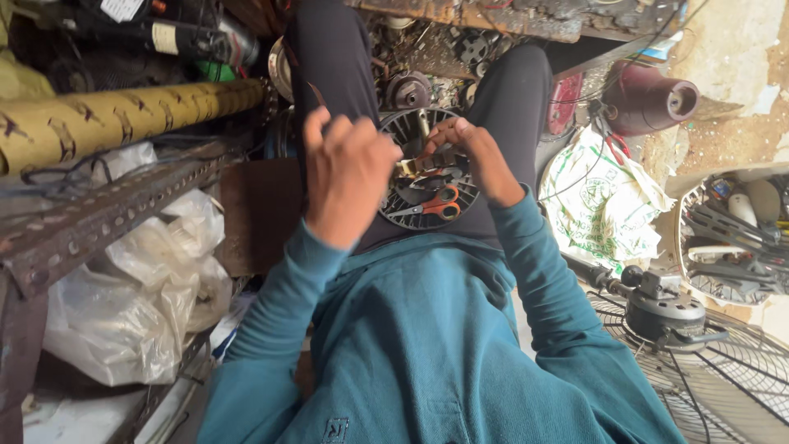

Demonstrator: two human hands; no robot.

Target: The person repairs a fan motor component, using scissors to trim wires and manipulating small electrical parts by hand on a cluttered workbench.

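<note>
Here, the small brass-coloured metal part (423,163) is sitting between both hands, above the round dark fan grille (427,168) that is resting on the lap with orange-handled scissors (436,205) at its 6 o'clock. It is looking stiff, light and greasy, best gripped at its ends. The right hand (477,156) is pinching one end with fingers pressed together; the left hand (345,177) is curling loosely, its grip hidden.

Both forearms, in teal sleeves, reach forward over the lap. The left hand (345,177) is raised, back toward the camera, fingers curled loosely inward with the thumb up. The right hand (477,156) is bent at the wrist, its fingertips (448,131) pinched together, pointing toward the left fingers.
</note>
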